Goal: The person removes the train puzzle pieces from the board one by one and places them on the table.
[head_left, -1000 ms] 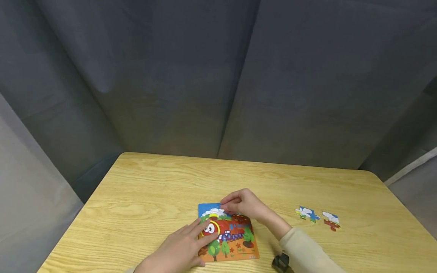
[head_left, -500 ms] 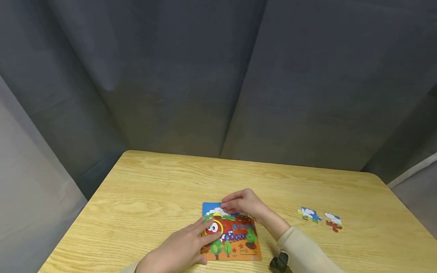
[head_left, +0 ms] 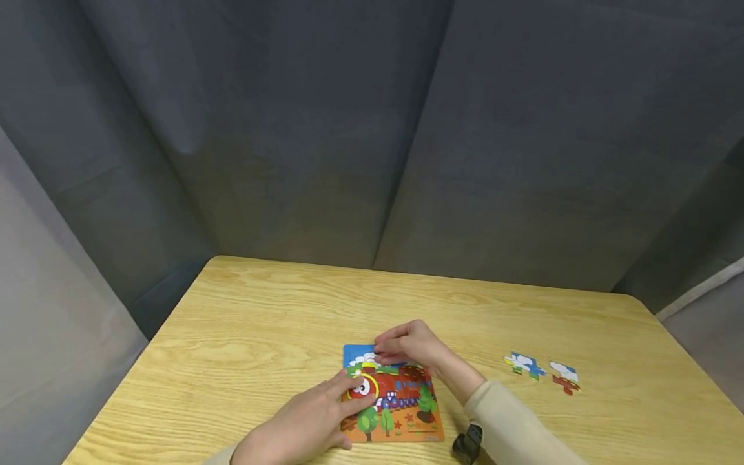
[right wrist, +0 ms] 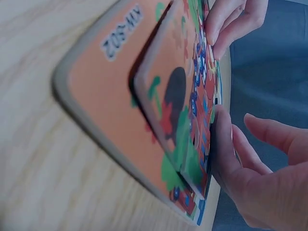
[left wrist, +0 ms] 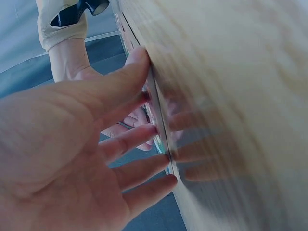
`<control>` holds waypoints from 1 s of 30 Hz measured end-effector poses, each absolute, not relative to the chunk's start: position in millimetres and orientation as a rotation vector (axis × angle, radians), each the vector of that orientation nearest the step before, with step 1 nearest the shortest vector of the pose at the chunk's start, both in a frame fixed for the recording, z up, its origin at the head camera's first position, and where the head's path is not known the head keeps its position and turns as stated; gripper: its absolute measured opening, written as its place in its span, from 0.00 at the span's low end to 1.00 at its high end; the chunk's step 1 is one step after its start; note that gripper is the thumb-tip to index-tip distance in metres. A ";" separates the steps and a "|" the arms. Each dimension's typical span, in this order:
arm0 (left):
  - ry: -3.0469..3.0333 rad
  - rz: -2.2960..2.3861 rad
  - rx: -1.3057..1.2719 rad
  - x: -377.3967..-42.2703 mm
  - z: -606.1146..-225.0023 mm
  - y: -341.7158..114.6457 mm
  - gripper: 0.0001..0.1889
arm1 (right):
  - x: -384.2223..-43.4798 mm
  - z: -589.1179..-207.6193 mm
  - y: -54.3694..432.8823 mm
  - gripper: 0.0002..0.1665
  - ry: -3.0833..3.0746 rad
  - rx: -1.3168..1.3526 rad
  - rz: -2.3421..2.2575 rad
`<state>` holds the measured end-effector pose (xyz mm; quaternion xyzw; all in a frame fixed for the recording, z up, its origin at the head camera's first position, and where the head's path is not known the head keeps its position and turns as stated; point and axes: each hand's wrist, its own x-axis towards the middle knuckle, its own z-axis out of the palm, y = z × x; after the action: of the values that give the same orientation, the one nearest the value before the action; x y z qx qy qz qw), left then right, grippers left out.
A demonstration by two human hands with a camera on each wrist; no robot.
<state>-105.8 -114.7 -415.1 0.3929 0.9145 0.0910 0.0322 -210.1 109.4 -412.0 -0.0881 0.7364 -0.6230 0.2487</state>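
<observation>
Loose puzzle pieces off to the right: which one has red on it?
The far-right piece: red along its near side, white and blue beyond. The other loose piece, closer to the right hand, shows no red.

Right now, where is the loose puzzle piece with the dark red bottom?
In the head view, the red-bottomed piece lies on the right side of the wooden table, just right of the other loose piece and apart from it.

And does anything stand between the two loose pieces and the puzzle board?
Yes: the right hand is over the upper right of the puzzle board, and its forearm crosses the path from the loose pieces. Nothing else visible intervenes.
</observation>
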 end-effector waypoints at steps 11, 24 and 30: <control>2.810 0.317 1.187 -104.9 -413.6 -115.0 0.37 | -210.8 -412.7 104.8 0.17 2.046 -0.222 -1.675; 2.840 0.319 1.298 -106.2 -417.1 -116.5 0.35 | -206.6 -417.5 86.7 0.10 2.305 -0.367 -1.474; 2.847 0.306 1.274 -106.1 -416.7 -119.4 0.36 | -208.5 -417.5 82.5 0.10 2.308 -0.416 -1.453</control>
<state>-106.1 -119.4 -416.7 0.4066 0.9084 0.0976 0.0038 -208.5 82.5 -417.5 -0.1479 0.8213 -0.5171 0.1904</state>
